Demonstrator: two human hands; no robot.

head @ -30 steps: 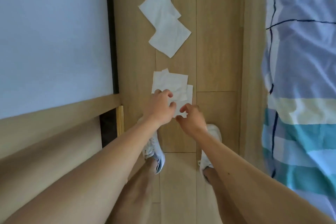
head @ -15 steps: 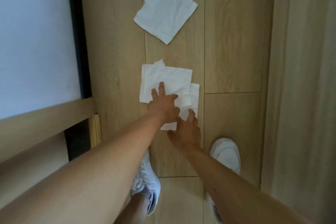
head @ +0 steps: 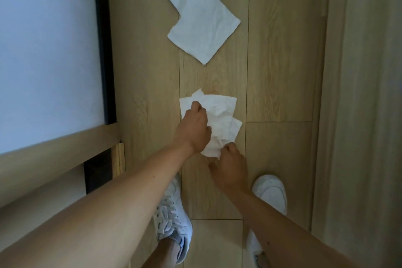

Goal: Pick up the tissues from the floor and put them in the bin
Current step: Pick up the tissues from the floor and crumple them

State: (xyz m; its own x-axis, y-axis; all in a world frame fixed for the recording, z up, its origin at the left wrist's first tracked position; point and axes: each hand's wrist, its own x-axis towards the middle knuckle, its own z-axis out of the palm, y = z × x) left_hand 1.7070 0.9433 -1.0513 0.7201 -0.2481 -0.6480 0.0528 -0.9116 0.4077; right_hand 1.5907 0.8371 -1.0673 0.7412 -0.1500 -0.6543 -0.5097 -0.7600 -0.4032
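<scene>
The left hand (head: 194, 129) is covering the near left part of the crumpled tissues (head: 219, 115), so its fingertips and how firmly they are gripping cannot be told. The right hand (head: 230, 168) is hiding the tissues' near corner. The top edge is cutting off the far tissues (head: 200, 13). The left arm is hiding part of the left shoe (head: 171, 222); the right arm is crossing the right shoe (head: 270, 191).

Both bare arms stretched forward and down; left hand (head: 194, 129) curled knuckles-up, fingers (head: 196, 107) bunched shut; right hand (head: 231, 167) just beside, fingers pinched closed.
</scene>
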